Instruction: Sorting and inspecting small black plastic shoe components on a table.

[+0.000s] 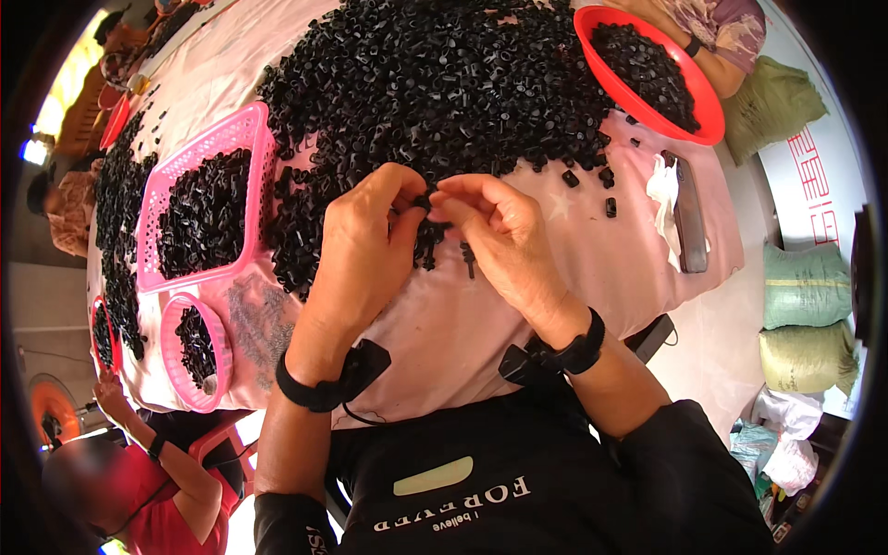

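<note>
Presently | left hand [365, 227] is pinching a small black part [423, 202] above the tabletop [610, 254] | right hand [504, 222] is poised beside it, grip indiscernible | large black heap [416, 92] is apparently awaiting handling | pink basket [263, 153] is holding pieces [203, 217], completion unverifiable

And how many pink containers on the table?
2: a rectangular basket left of the main pile of black parts, and a round bowl just below it in the picture. Others may be hidden.
</note>
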`<state>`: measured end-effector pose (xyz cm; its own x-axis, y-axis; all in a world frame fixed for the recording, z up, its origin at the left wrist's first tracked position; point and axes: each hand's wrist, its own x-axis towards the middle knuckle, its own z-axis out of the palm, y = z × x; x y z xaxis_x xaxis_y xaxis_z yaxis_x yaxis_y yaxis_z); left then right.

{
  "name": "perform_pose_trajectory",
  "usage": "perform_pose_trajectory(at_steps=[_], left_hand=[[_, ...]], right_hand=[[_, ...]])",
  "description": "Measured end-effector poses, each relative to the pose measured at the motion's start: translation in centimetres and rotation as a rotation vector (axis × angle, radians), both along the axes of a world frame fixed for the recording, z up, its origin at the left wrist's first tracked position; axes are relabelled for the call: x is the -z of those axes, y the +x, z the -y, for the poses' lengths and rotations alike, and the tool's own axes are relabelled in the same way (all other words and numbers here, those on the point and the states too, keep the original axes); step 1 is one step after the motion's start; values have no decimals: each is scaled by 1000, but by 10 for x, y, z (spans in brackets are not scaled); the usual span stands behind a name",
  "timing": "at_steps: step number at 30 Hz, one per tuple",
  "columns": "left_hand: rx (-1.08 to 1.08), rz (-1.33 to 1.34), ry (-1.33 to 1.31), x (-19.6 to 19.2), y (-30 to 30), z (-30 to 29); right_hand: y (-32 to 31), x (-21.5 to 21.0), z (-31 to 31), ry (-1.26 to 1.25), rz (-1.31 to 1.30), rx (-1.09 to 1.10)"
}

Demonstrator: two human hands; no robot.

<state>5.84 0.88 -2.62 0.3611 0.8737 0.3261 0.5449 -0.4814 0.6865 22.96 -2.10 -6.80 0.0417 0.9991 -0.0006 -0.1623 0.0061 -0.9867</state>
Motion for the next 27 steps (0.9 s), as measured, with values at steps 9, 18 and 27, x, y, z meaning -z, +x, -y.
perform_pose_trajectory(at_steps=[9,18,27], left_hand=[[-43,-41,-234,-15,-25,26],[-18,-152,-60,-2,-42,16],[99,-429,-172,-14,-46,44]], right_hand=[[-4,-7,2,-38,8,-81],[-2,-10,3,-131,60,-96],[-3,-8,2,-76,3,-136]])
